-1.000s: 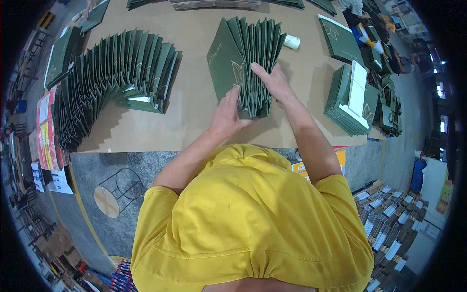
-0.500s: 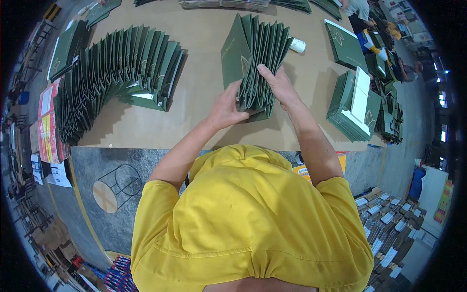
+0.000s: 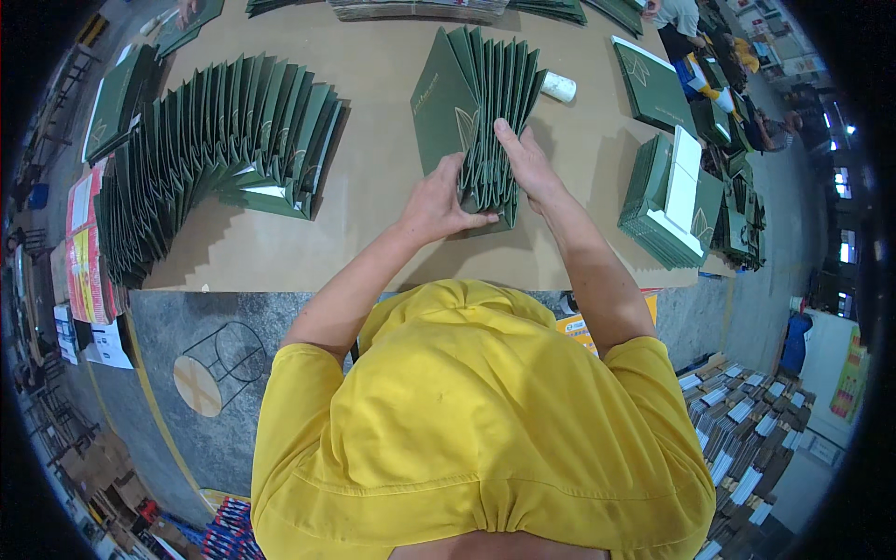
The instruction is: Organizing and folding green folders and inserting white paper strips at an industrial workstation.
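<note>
A fanned bundle of dark green folded paper bags (image 3: 481, 103) stands on the brown table (image 3: 383, 177) in front of me. My left hand (image 3: 439, 201) presses against the bundle's lower left side. My right hand (image 3: 527, 163) lies on its right side, fingers spread over the folds. Both hands squeeze the bundle's near end together, while its far end splays open like a fan.
A long curved row of overlapping green bags (image 3: 210, 154) covers the table's left. A stack of green bags with white sheets (image 3: 672, 201) sits right, another flat bag (image 3: 653, 84) beyond it. A white roll (image 3: 558, 87) lies near the bundle. Boxes and stacks stand on the floor.
The bundle has stayed between my hands, which shifted slightly along its near end; the camera view moved a little over the table.
</note>
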Demonstrator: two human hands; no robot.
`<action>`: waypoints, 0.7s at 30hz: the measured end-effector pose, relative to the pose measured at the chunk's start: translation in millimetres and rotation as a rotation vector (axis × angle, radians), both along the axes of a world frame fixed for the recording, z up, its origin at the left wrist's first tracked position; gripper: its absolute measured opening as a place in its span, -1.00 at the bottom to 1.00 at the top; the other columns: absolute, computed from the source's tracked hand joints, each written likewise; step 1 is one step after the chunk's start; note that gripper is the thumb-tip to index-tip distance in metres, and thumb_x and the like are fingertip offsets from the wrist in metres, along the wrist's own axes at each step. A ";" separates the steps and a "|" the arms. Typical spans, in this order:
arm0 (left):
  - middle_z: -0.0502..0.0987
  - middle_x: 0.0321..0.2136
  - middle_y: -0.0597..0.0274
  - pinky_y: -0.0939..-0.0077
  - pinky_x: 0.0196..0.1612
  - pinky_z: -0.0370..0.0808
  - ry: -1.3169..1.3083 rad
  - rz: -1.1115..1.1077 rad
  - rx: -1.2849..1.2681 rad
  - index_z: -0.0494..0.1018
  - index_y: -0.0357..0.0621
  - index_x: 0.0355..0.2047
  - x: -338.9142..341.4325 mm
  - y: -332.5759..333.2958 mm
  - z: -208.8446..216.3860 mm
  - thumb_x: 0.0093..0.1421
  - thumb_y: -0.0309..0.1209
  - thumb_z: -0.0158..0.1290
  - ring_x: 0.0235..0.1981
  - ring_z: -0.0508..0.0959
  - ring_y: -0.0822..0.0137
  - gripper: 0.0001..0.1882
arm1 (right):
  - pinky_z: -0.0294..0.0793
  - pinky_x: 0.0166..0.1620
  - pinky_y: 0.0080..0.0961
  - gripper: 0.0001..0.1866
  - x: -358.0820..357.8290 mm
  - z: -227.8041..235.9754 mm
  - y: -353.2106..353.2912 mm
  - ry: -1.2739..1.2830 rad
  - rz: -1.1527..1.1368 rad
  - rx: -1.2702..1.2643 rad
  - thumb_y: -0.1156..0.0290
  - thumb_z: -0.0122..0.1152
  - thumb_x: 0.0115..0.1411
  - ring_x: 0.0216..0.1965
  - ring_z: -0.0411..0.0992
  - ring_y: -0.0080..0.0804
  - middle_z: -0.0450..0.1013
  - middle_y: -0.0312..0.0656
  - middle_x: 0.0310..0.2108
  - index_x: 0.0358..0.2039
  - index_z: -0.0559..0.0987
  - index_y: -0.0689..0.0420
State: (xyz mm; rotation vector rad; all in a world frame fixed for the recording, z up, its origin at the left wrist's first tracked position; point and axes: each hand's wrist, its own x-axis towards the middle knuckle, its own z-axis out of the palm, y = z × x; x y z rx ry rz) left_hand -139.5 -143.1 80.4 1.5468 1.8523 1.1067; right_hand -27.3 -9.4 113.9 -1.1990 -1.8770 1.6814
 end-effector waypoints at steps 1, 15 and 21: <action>0.36 -0.12 -0.09 0.21 -0.12 0.43 -0.001 -0.001 0.001 0.12 -0.33 0.05 -0.2 0.7 -1.3 -0.31 0.03 0.34 -0.15 0.47 -0.04 0.03 | 0.17 0.13 -0.36 -0.12 0.0 -1.1 0.8 -0.001 -0.001 0.001 -0.21 -0.07 0.14 0.09 0.24 -0.12 0.24 0.14 0.05 0.14 0.10 0.36; 0.41 -0.14 -0.12 0.20 -0.16 0.47 -0.105 0.036 0.011 0.15 -0.22 0.08 -14.1 2.6 -4.6 -0.25 -0.13 0.24 -0.18 0.49 -0.06 -0.12 | 0.47 -0.22 -0.15 -0.08 14.3 16.3 1.8 0.138 0.154 -0.333 -0.09 0.08 0.13 0.11 0.20 -0.23 0.14 -0.06 0.12 0.29 -0.17 0.05; 0.47 -0.20 -0.09 0.26 -0.16 0.48 -0.118 0.027 0.007 0.18 -0.25 0.06 -18.0 3.2 4.6 -0.27 -0.05 0.29 -0.22 0.53 -0.02 -0.07 | 0.43 -0.15 -0.09 -0.03 10.3 20.2 1.1 0.107 0.139 -0.357 -0.05 0.15 0.10 0.09 0.18 -0.23 0.14 -0.09 0.07 0.30 -0.21 0.04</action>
